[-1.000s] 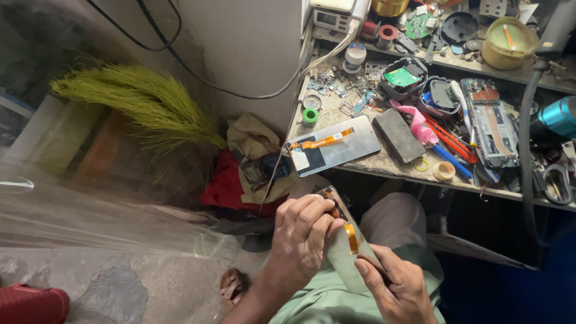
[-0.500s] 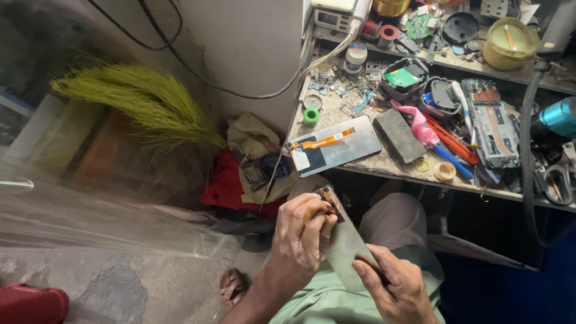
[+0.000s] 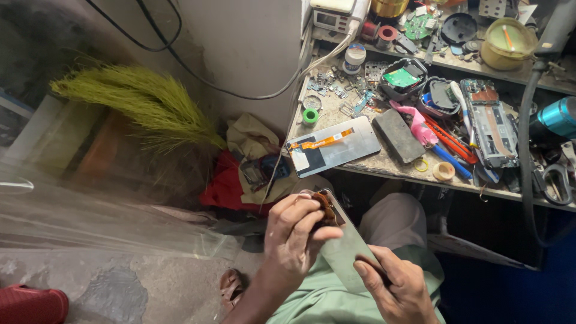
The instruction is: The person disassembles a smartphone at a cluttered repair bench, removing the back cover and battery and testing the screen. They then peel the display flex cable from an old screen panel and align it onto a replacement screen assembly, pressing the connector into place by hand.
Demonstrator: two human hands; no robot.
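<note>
Over my lap I hold a flat grey phone screen panel (image 3: 348, 249) tilted on edge. My right hand (image 3: 396, 288) grips its lower end. My left hand (image 3: 294, 234) pinches a brown-orange flex ribbon (image 3: 327, 210) at the panel's upper end, thumb lying across the panel. A second screen panel (image 3: 336, 147) with an orange ribbon lies flat on the workbench (image 3: 390, 165) just above my hands.
The bench holds a dark rectangular block (image 3: 399, 135), pink-handled tool (image 3: 417, 123), opened phone (image 3: 492, 126), small parts, tape rolls, scissors (image 3: 558, 180) and a yellow bowl (image 3: 507, 42). A green grass broom (image 3: 144, 108), rags and a red sandal (image 3: 33, 306) lie on the floor at left.
My left hand slid up the panel to its top end and gathered the orange ribbon there; the ribbon no longer lies along the panel's middle. My right hand kept its grip.
</note>
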